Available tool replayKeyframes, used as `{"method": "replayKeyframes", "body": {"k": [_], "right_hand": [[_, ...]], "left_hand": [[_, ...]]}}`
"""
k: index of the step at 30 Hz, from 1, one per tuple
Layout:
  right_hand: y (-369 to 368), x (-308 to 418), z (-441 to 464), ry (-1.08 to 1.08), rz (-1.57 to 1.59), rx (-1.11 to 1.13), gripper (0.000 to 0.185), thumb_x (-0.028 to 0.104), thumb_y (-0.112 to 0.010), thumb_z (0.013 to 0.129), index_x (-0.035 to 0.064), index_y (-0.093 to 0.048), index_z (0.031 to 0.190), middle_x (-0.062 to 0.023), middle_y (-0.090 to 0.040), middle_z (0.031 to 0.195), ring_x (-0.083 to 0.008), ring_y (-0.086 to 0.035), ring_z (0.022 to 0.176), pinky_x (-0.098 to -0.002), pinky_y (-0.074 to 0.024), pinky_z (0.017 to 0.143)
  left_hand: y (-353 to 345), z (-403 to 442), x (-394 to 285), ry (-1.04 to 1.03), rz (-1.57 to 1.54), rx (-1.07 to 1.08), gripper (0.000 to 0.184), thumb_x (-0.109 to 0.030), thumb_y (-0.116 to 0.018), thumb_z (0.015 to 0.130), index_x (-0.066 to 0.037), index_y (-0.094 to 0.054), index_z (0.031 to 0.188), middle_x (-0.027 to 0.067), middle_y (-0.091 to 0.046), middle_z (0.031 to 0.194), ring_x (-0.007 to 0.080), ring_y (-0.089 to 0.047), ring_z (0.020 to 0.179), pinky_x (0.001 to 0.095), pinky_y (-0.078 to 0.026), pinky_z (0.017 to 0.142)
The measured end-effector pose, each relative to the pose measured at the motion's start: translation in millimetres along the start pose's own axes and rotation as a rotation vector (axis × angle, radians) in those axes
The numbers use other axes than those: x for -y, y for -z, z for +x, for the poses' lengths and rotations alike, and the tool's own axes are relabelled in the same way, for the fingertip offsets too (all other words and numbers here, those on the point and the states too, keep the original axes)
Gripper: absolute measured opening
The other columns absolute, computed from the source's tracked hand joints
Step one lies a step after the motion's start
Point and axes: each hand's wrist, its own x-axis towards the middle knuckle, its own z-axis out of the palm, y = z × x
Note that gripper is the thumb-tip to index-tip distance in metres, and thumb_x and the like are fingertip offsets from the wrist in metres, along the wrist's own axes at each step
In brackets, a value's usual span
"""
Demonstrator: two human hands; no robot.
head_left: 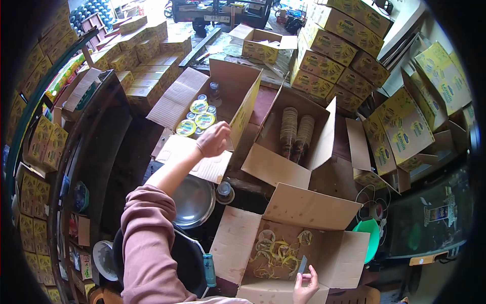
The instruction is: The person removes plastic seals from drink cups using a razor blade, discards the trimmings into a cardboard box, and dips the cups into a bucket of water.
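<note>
My left hand (215, 140) reaches over the near edge of an open cardboard box (177, 91), fingers curled in; whether anything is inside them is hidden. Close beside it in that box lie several cups with yellow-and-green "Lemon" lids (204, 120), and clear cups (214, 91) stand further back. Low on the right, my right hand (306, 286) pinches a small flat grey blade (302, 264), pointing up. The blade is above another open box (283, 202), whose floor holds thin yellow strips (283, 253) and several round, pale lid-like pieces (305, 237).
A third open box (276, 169) holds two stacks of nested cups (289, 126). Near my left forearm are a metal lid (195, 202), a clear cup (224, 190) and a dark bucket (185, 263). Printed cartons (334, 35) are piled behind; a green bowl (368, 238) stands right.
</note>
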Motion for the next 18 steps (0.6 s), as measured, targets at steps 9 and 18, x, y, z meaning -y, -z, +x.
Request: {"method": "replayKeyframes", "body": {"k": [9, 18], "right_hand": [[6, -18, -5, -0.061, -0.019, -0.008, 0.040, 0.000, -0.067, 0.070, 0.0012, -0.056, 0.108, -0.0051, -0.058, 0.064, -0.0115, -0.054, 0.053, -0.0242, -0.0446, 0.055], [-10, -4, -3, -0.006, -0.023, 0.026, 0.040, -0.001, -0.065, 0.071, 0.0012, -0.055, 0.110, -0.0049, -0.057, 0.066, -0.0106, -0.053, 0.055, -0.0235, -0.0448, 0.056]], "left_hand": [[23, -33, 38, -0.035, 0.226, 0.673, 0.040, -0.013, -0.058, 0.068, -0.005, -0.049, 0.106, 0.0136, -0.048, 0.109, 0.0297, -0.048, 0.103, 0.0416, -0.035, 0.090], [-36, -23, 46, 1.004, 0.634, 0.465, 0.082, -0.034, -0.064, 0.071, -0.005, -0.022, 0.136, 0.0167, -0.021, 0.141, 0.0285, -0.014, 0.133, 0.0497, -0.013, 0.106]]}}
